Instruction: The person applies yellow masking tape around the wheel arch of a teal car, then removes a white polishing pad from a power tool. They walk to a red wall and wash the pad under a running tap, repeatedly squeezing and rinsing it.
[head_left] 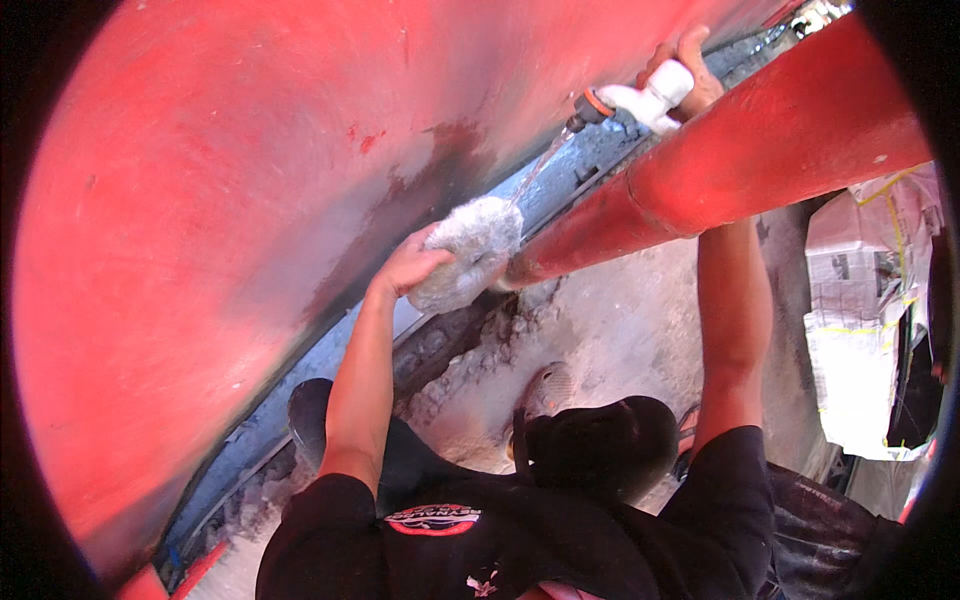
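My left hand (412, 262) grips the near-left edge of a whitish, shaggy, rounded pad (475, 240) with a dent near its middle; its exact kind I cannot make out. A thin stream of water (540, 165) runs down onto its upper edge from a white plastic tap (645, 97) with an orange-and-black hose fitting (592, 108). Up at the tap, my right hand (700, 88) has its fingers curled about the far side of the white body, partly hidden by it. The right forearm passes beneath a thick red pipe (690, 185), which covers part of it.
A large curved red surface (220, 190) fills the left, with a dark wet patch (440, 160). Along its foot runs a bluish ledge (255, 450). Rough pale ground (620, 320) lies below the pipe. White wrapped packages (860, 300) stand at the right.
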